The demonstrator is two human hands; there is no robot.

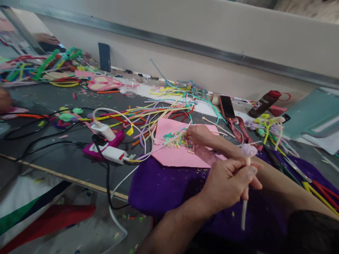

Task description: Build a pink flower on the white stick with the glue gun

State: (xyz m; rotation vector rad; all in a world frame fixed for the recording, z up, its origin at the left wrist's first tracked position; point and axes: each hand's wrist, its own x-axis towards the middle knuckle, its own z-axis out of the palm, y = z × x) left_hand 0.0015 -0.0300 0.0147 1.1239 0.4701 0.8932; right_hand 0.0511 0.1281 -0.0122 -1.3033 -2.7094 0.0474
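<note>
Flower (249,150) pinched in the left hand (229,181), right hand (198,135) down at the clippings (173,139)

In the head view, I saw the left hand nearly closed around the flower's pale stem (244,215). Thumb and fingers gripped it just under the lilac head, and the lower fingers curled more loosely. The flower stood almost upright, clear of the table (79,95), its stem poking out below the fist with the tip free.

The right forearm crossed behind that hand. The right hand was bent down with its fingers drawn together at the edge of the clippings, and a pale strand (173,141) ran up to its fingertips. Whether it had hold of anything, I could not tell.

The clippings lay scattered over a pink sheet (169,157), which partly covered a purple cloth (166,188). Beyond the sheet spread a tangle of coloured stems (164,111). A phone (227,107) lay past the right forearm, and scissors (296,168) rested on the cloth at the far right.
</note>
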